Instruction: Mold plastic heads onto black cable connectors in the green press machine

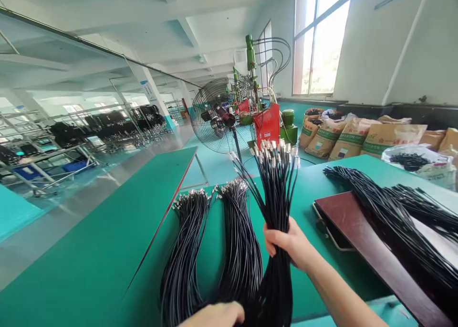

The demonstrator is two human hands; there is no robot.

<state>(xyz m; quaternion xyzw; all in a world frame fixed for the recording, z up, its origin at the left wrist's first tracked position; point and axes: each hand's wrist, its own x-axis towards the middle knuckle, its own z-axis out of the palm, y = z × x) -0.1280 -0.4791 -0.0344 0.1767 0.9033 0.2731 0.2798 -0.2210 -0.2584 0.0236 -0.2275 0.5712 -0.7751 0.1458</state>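
My right hand [282, 241] is wrapped round a thick bundle of black cables [277, 203], held upright with its silver connector ends at the top. Two more black cable bundles lie on the green table [296, 293]: a left one [184, 250] and a middle one [241, 236], their silver ends pointing away from me. At the bottom edge my left hand [218, 313] is over the lower part of the cables. Its fingers are mostly hidden, so what it grips cannot be made out.
On the right, more black cables [386, 212] lie across a dark red board [343, 212]. A fan [225, 117] stands behind the table, near a red and green machine [268, 124]. Brown sacks [358, 133] line the wall. Another green table [118, 222] adjoins at left.
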